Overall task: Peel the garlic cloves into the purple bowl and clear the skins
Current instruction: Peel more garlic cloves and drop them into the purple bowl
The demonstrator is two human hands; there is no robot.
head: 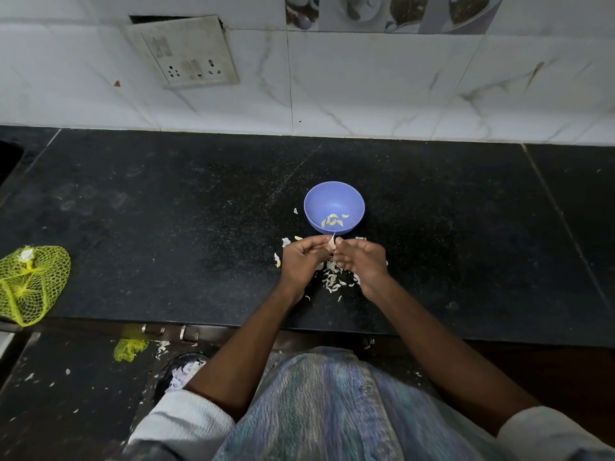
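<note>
Both hands pinch one garlic clove (331, 241) right by the purple bowl (356, 201): left hand (304, 257), right hand (361, 259); loose skins (332, 281) litter the surface (166, 227) underneath, toward its front edge.

The garlic clove (331, 242) pinched between the left hand (303, 257) and right hand (361, 261) is mostly hidden by fingertips. Both hands cover part of the skins (332, 281) on the counter (166, 227). The yellow net bag (31, 282) is cut by the left edge.
</note>
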